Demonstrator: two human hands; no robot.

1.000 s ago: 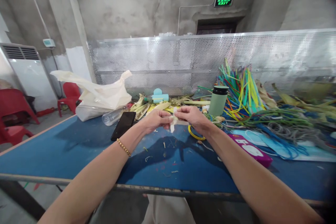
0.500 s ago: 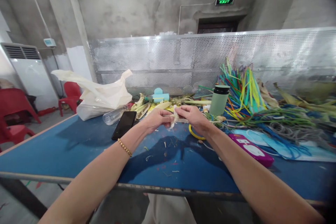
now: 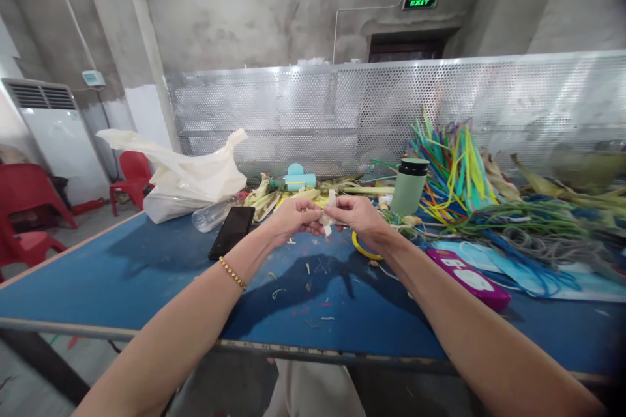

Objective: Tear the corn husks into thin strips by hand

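Note:
Above the middle of the blue table [image 3: 171,293], a small pale strip [image 3: 328,229] is pinched between my two hands; it looks like a piece of corn husk, though its exact kind is hard to make out. My left hand [image 3: 295,217] grips it from the left, thumb and fingers pressed together. From the right, my right hand [image 3: 356,214] pinches the same strip with thumb and forefinger. The fingertips nearly meet. Below lie small scraps and fibres, and a yellow ring [image 3: 362,247] sits under my right wrist.
At left are a white plastic bag [image 3: 195,176], a clear bottle [image 3: 208,216] and a black phone [image 3: 232,232]. Behind my hands lie husks [image 3: 261,199]. To the right stand a green canister [image 3: 409,187], colourful strips [image 3: 460,169], cords [image 3: 528,218] and a magenta case [image 3: 469,279].
The pale strip has turned slightly between my fingers, its ends now showing above and below. My fingertips have drawn closer together, while both arms stay almost in place.

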